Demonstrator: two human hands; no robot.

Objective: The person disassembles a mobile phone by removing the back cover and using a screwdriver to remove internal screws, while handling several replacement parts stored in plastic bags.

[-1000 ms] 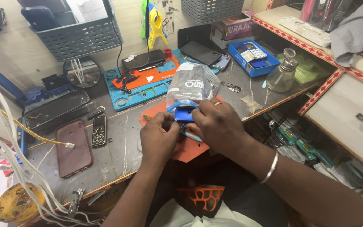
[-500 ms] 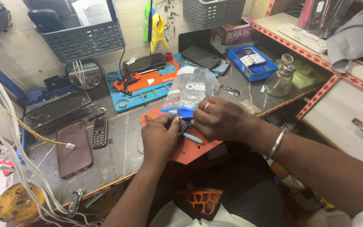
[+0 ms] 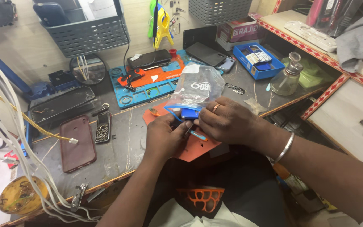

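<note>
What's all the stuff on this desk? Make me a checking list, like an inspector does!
Surface: grey worktable, scuffed, with an orange mat under the hands.
Job's things: clear plastic bag holding a small blue part.
Clutter: blue repair mat, small keypad phone, brown phone case, glass bottle, blue box.
Hands: left hand and right hand both pinch the bag's open end.
Cables: white cables hang at the left edge.
Surroundings: grey baskets on the wall, round mirror.

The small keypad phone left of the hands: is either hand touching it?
No. The keypad phone lies apart on the bench, while both hands hold a clear plastic bag.
</note>
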